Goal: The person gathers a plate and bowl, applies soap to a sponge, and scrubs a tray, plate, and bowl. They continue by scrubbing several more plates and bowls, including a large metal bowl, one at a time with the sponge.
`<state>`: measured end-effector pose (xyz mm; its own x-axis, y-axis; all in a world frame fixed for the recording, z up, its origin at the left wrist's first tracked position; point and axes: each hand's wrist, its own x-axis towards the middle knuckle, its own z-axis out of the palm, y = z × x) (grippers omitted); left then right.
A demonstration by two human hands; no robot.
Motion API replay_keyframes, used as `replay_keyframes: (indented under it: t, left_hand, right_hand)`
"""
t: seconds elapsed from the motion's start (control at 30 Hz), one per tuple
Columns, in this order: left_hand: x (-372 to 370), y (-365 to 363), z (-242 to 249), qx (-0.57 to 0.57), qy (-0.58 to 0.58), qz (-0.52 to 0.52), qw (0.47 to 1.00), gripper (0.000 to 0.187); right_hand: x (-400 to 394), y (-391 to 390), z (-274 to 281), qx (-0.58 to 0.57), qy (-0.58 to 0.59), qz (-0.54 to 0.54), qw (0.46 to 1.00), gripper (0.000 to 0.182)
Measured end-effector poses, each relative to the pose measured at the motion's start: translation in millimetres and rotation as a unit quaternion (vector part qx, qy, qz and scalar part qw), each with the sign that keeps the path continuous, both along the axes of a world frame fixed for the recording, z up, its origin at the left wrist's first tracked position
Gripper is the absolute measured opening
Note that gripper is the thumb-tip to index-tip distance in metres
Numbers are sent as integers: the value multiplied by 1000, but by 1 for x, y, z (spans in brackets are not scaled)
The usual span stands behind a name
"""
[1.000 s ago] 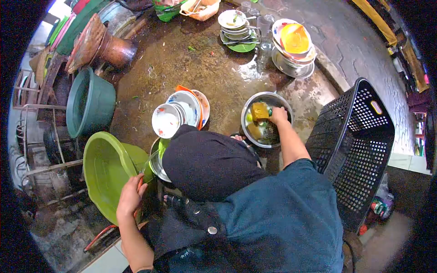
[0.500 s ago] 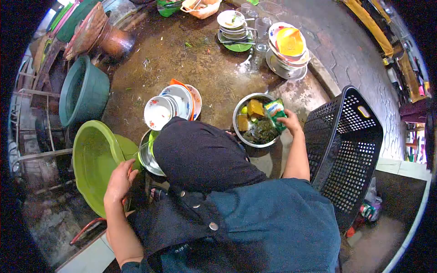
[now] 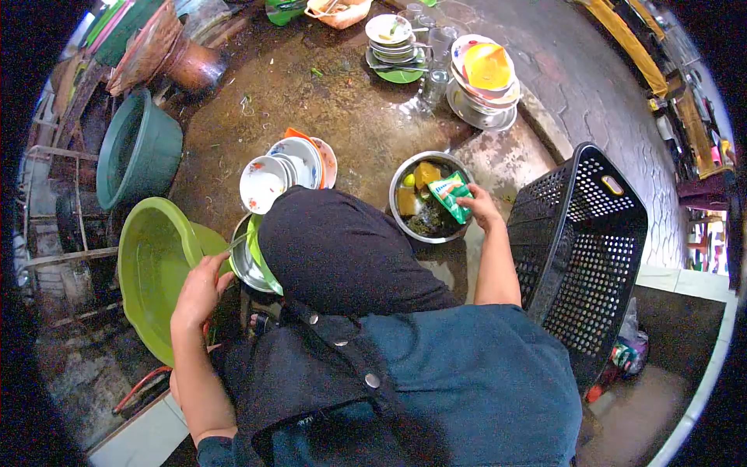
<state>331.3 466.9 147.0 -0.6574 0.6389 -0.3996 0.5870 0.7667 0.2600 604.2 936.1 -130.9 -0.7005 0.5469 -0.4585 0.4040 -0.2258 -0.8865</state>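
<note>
My right hand [image 3: 481, 208] is closed on a green and white dish-soap pouch [image 3: 450, 196], tilted over a round metal basin [image 3: 397, 220]. Inside the basin lie yellow-brown sponge blocks [image 3: 426, 173], a small yellow-green piece and a dark scrubbing mesh [image 3: 430, 221]. On the other side, my left hand [image 3: 204, 288] hovers by the rim of a lime-green tub [image 3: 148, 272], thumb and fingers apart. Just beyond its fingertips is a metal bowl [image 3: 247, 268] with a light-green item [image 3: 255, 243] in it, partly hidden by my knee.
White flowered bowls [image 3: 262, 185] stand stacked ahead of my knee. Farther off are piled dirty plates [image 3: 482, 93], a second dish stack [image 3: 393, 48] and glasses [image 3: 442, 40]. A black perforated crate [image 3: 580, 257] leans at right; a teal tub [image 3: 144, 152] stands at left.
The pouch has come farther over the basin and turned more of its printed side up. My left hand has moved slightly forward toward the metal bowl. The whole view has shifted a little.
</note>
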Motion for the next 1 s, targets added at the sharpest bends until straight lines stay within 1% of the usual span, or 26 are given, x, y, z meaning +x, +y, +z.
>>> replay_keyframes:
  t: [0.07,0.1,0.13,0.17,0.2,0.23,0.27,0.3,0.33,0.37,0.4,0.43,0.47,0.53,0.57,0.6,0.67,0.7,0.73,0.77,0.8,0.83,0.87,0.93,0.97,1.0]
  left_hand:
    - [0,0,0,-8,-11,6,1000,36]
    - [0,-1,-2,-8,-12,5,1000,36]
    - [-1,-3,-4,-1,-3,-2,1000,36]
    - [-2,-5,-6,7,7,-10,1000,36]
    - [-1,-5,-5,7,8,-10,1000,36]
    - [0,-4,-3,5,7,-8,1000,36]
    - [1,-5,-2,3,6,-6,1000,37]
    - [0,-6,-4,2,6,-6,1000,37]
    - [-1,-9,-7,5,7,-11,1000,37]
    - [-1,-11,-9,8,9,-16,1000,37]
    - [-1,-12,-9,7,9,-13,1000,37]
    - [-2,-12,-9,-5,2,-7,1000,37]
    - [-1,-13,-9,-17,-4,-2,1000,37]
    - [-1,-17,-14,-9,6,-10,1000,37]
    - [-1,-19,-15,2,16,-17,1000,37]
    - [0,-18,-11,4,15,-15,1000,37]
    - [4,-12,1,-20,11,6,1000,36]
    - [4,-15,0,-18,11,9,1000,36]
    - [3,-18,-2,6,18,9,1000,36]
    - [3,-22,-3,29,24,8,999,35]
    - [2,-25,-5,28,21,11,999,35]
    - [1,-26,-6,32,22,3,999,35]
    - [1,-26,-7,37,24,-6,999,35]
    - [0,-22,-7,19,17,-8,1000,35]
    - [-1,-21,-7,0,11,-5,1000,35]
    - [-2,-20,-7,1,12,-5,1000,35]
  right_hand:
    - [-10,2,5,18,-80,-78,994,30]
    - [-12,3,8,-6,-51,-99,994,29]
    - [-13,1,9,-6,-52,-99,994,29]
    - [-16,-2,11,-93,32,-136,986,35]
    - [-19,-4,11,-178,117,-170,962,42]
    - [-18,-10,0,-32,6,-117,993,59]
    - [-21,-15,-11,102,-82,-10,991,76]
    - [-21,-29,-15,173,-146,76,971,82]
    - [-21,-49,-17,241,-208,161,934,90]
    - [-22,-67,-19,340,-262,186,884,94]
    - [-26,-82,-19,434,-310,209,820,98]
    - [-32,-88,-9,437,-336,201,810,90]
    - [-34,-87,-14,435,-335,204,811,90]
    - [-40,-71,-30,419,-360,228,802,79]
    - [-39,-61,-35,412,-323,243,817,73]
    - [-34,-51,-39,414,-323,244,815,73]
    - [-26,-32,-44,381,-209,270,859,75]
    - [-22,-22,-50,383,-195,270,862,75]
    - [-23,-19,-36,384,-196,273,860,75]
    - [-20,-16,-22,386,-172,247,872,76]
    - [-19,-15,-3,387,-149,220,883,77]
    - [-16,-13,8,404,-178,205,874,79]
    - [-15,-14,24,442,-198,204,851,80]
    - [-14,-13,23,522,-198,197,806,70]
    - [-18,-14,22,523,-198,195,806,70]
    - [-26,-19,21,566,-173,187,785,63]
